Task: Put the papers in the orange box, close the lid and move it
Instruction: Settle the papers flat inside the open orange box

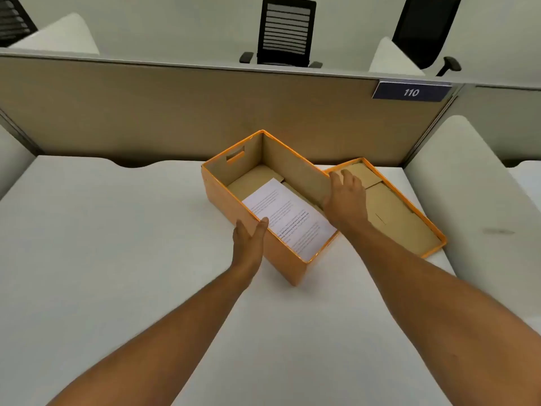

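Both hands' fingers spread; papers [288, 215] lie inside lidless orange box [281, 253].

There is only one view, from a wide-angle camera worn on the person's head. It looks forward and steeply down over the white tabletop [117, 259], so both forearms run in from the bottom edge. The orange box [281, 259] sits close, near the middle of the picture. At the top the view reaches over the beige partition [175, 112] to office chairs [285, 30] behind it.
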### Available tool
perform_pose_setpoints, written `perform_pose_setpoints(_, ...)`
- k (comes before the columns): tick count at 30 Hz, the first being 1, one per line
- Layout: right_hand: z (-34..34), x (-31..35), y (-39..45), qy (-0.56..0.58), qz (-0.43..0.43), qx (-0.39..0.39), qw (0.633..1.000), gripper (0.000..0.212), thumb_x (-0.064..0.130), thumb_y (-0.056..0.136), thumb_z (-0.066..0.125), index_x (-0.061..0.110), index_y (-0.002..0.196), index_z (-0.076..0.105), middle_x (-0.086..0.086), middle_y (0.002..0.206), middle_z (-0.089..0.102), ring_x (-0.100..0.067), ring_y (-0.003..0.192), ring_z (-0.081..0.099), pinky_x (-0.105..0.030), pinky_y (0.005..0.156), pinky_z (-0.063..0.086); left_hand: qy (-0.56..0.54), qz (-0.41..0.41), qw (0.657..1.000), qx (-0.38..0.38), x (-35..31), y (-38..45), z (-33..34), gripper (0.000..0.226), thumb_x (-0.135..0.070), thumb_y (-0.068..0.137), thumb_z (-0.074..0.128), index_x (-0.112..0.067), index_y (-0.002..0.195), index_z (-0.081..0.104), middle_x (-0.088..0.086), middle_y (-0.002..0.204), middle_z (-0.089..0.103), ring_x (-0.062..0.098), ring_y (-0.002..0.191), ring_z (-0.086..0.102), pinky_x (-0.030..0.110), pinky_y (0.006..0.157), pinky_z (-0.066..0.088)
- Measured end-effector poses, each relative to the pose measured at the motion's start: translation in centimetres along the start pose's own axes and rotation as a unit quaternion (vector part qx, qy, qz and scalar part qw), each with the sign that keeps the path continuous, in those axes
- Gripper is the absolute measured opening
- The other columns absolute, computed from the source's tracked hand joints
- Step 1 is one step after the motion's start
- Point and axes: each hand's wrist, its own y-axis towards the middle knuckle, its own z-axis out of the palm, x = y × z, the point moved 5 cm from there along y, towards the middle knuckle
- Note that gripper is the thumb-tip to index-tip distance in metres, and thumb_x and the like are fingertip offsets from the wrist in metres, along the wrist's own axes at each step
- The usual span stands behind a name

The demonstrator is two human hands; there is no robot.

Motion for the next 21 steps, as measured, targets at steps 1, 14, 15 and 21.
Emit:
perform_pose_setpoints(1,0.5,-1.0,0.4,-0.002,0.021,0.032,0.999,0.062,0.025,0.095,0.063,0.015,0.151,0.04,-0.018,0.157,0.04,-0.037,0.137,0.044,-0.051,0.11,0.042,-0.014,-0.01,1.0,-0.006,-0.1,0.3,0.7,0.096,-0.067,0.097,0.054,-0.029,0.169,0.002,0.0,0.179,0.008,0.031,0.163,0.019,0.057,0.127,0.029)
perform_pose_setpoints(14,1.7,-4.2,0.0,0.115,0.092,0.038,0.988,0.032,0.003,0.098,0.053,0.01,0.127,0.064,-0.014,0.114,0.074,-0.034,0.098,0.07,-0.04,0.077,0.059,0.031,0.026,0.996,-0.074,-1.3,0.7,0.5,0.035,-0.02,0.1,0.052,-0.027,0.134,0.053,0.007,0.131,0.067,0.037,0.119,0.065,0.063,0.099,0.057)
perform_pose_setpoints(15,1.2,-3.8,-0.7,0.129,0.093,0.032,0.987,0.034,0.003,0.097,0.053,0.011,0.128,0.065,-0.012,0.113,0.075,-0.033,0.096,0.07,-0.038,0.076,0.057,0.044,0.031,0.996,-0.077,-1.6,0.5,-0.7,0.036,-0.023,0.096,0.051,-0.028,0.132,0.055,0.006,0.128,0.068,0.037,0.117,0.065,0.062,0.097,0.058)
perform_pose_setpoints(21,-1.7,1.2,-7.7,0.248,0.079,0.002,0.966,0.034,0.017,0.092,0.063,0.017,0.125,0.07,-0.004,0.106,0.074,-0.027,0.093,0.069,-0.038,0.081,0.056,0.115,0.063,0.99,-0.051,-2.6,0.4,-10.0,0.05,-0.027,0.094,0.049,-0.036,0.142,0.06,0.006,0.124,0.073,0.034,0.105,0.072,0.054,0.079,0.065)
